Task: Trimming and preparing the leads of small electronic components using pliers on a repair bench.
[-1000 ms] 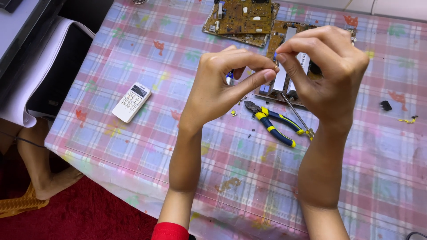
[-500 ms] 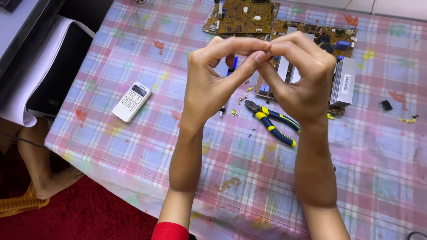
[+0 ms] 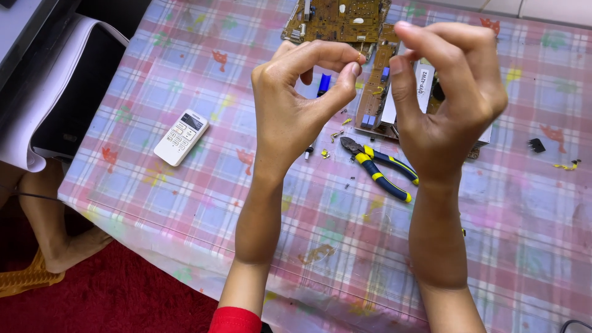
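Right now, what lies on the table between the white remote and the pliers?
In the head view, mostly bare checked tablecloth. Near the pliers lie a dark pen-like tool and small yellow scraps. The remote lies apart.

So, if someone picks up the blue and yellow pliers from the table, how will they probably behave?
The pliers look metal with thick handles, so probably stiff and fairly heavy for their size. The coated handles likely give good grip. They lie flat on the glossy table cover, handles apart, so they should slide rather than roll, and the jaws may swing when lifted.
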